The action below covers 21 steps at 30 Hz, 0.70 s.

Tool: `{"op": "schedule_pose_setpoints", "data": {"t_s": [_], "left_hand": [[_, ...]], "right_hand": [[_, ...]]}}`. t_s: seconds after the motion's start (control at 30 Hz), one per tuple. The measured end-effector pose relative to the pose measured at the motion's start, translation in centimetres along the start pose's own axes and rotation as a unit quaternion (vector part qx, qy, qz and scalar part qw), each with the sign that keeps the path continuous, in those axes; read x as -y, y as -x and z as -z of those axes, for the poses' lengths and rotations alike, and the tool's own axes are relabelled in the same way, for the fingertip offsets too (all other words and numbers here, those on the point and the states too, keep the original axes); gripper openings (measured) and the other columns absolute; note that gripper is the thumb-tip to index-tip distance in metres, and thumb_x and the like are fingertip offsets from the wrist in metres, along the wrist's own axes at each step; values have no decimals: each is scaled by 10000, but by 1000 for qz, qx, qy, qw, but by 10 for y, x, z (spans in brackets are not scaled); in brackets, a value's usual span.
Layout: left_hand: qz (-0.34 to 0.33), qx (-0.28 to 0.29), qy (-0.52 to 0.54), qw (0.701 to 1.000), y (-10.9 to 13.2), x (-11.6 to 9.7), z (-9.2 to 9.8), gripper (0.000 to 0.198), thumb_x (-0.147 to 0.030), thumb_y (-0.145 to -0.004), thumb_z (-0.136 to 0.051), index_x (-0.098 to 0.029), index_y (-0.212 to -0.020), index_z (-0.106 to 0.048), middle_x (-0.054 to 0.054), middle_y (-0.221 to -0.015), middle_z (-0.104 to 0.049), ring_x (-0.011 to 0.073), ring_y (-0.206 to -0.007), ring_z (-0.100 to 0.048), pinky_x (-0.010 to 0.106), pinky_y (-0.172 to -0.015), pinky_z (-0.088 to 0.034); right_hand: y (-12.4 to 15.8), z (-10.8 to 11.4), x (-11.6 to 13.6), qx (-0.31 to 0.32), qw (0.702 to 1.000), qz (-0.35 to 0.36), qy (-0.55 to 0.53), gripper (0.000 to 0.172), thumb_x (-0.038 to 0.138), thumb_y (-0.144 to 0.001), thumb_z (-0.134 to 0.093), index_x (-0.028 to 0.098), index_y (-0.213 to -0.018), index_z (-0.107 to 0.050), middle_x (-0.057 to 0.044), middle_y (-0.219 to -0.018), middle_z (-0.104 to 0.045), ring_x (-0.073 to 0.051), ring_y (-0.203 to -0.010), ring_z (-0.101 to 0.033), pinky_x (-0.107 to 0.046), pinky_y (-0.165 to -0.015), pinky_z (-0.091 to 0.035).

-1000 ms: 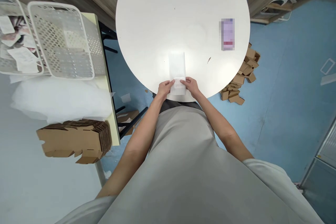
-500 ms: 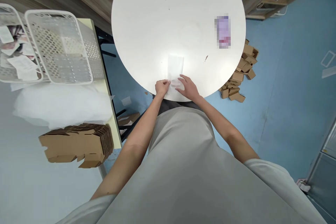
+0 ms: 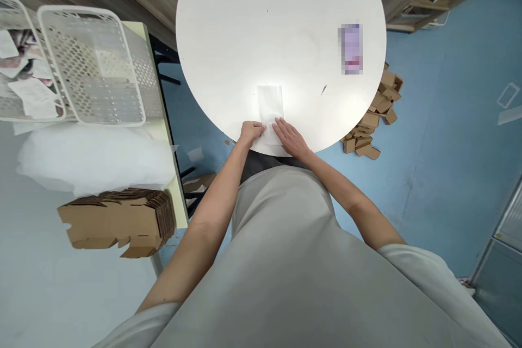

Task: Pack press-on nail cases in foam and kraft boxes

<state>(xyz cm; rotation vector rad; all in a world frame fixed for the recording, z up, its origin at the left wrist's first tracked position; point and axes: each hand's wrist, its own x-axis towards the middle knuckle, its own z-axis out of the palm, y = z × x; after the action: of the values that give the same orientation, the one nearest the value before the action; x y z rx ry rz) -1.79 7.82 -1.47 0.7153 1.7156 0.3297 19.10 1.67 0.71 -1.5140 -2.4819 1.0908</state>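
A translucent whitish plastic bag (image 3: 270,102) lies flat on the white round table (image 3: 244,27), close to its near edge. The fingers of my left hand (image 3: 252,133) are pinched together at the bag's lower left edge. My right hand (image 3: 290,137) rests with fingers stretched out flat over the lower right part of the bag, holding nothing. Between the two hands the near end of the bag shows faintly against the white table top.
A blurred-out purple item (image 3: 352,49) lies at the table's right. On the left side table are a white basket (image 3: 92,68), another holding paper pieces, white wrapping sheets (image 3: 93,160) and stacked flat cardboard boxes (image 3: 114,223). Small cardboard boxes (image 3: 371,119) are piled on the floor at right.
My right hand has flattened, its fingers moving slightly left and down onto the bag. The bag has turned a little. My left hand keeps its pinch at the edge.
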Motion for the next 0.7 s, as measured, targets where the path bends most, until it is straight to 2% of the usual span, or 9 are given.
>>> {"op": "schedule_pose_setpoints", "data": {"t_s": [0.1,0.2,0.3,0.37,0.4,0.47,0.57,0.7], "left_hand": [[-20,21,-37,999,-3,-3,5,163,-217,-727,-815,-206,-631,-684,32,-647,-657,255,-792,-710,392,-837,-590],[-60,7,-129,990,-1,-8,8,61,-218,-744,-790,-198,-801,-781,73,-825,-764,321,-973,-762,430,-968,-594],[-113,-30,-214,970,9,-14,6,420,-189,-797,-759,-161,-1213,-801,160,-1131,-801,393,-1220,-726,510,-1157,-528],[-189,-38,-235,953,18,-19,3,621,-173,-836,-732,-151,-1455,-693,211,-1388,-731,416,-1405,-628,552,-1258,-449],[-237,-24,-238,942,22,-22,1,676,-167,-850,-715,-160,-1523,-646,213,-1499,-676,412,-1485,-564,555,-1298,-409],[-316,42,-247,915,27,-26,-2,665,-160,-878,-666,-180,-1542,-635,186,-1591,-619,387,-1556,-493,542,-1342,-362],[-334,135,-271,893,29,-28,-2,527,-164,-918,-582,-183,-1426,-720,172,-1488,-689,362,-1463,-572,525,-1322,-399],[-297,140,-250,911,24,-21,10,500,-185,-926,-552,-185,-1386,-747,151,-1477,-709,332,-1421,-613,479,-1307,-431]], "right_hand": [[-1,-1,-7,4,1000,-7,-11,699,56,-1047,-359,118,-1740,-428,-176,-1845,-332,-290,-1759,-243,-560,-1416,-290],[-2,-3,-12,6,1000,-6,-16,688,34,-1058,-309,128,-1723,-458,-167,-1827,-371,-271,-1751,-267,-555,-1404,-323],[-1,-4,-15,1,1000,-3,-27,707,41,-1049,-348,162,-1740,-438,-146,-1820,-389,-258,-1747,-277,-557,-1397,-346],[-1,-4,-16,-1,1000,-2,-29,726,41,-1035,-371,165,-1747,-430,-145,-1817,-392,-258,-1746,-277,-559,-1395,-352],[0,-5,-16,-2,1000,-2,-29,733,37,-1027,-372,160,-1746,-432,-147,-1818,-391,-258,-1746,-276,-560,-1394,-353],[0,-5,-16,-3,1000,-4,-28,747,20,-1008,-359,145,-1739,-447,-152,-1820,-385,-259,-1748,-271,-558,-1393,-352],[-1,-5,-16,-6,999,-8,-33,790,1,-966,-366,142,-1739,-452,-145,-1826,-377,-258,-1751,-264,-549,-1391,-357],[-3,0,-19,6,999,-10,-49,889,3,-888,-457,161,-1762,-412,-119,-1840,-367,-263,-1756,-262,-543,-1391,-363]]}}
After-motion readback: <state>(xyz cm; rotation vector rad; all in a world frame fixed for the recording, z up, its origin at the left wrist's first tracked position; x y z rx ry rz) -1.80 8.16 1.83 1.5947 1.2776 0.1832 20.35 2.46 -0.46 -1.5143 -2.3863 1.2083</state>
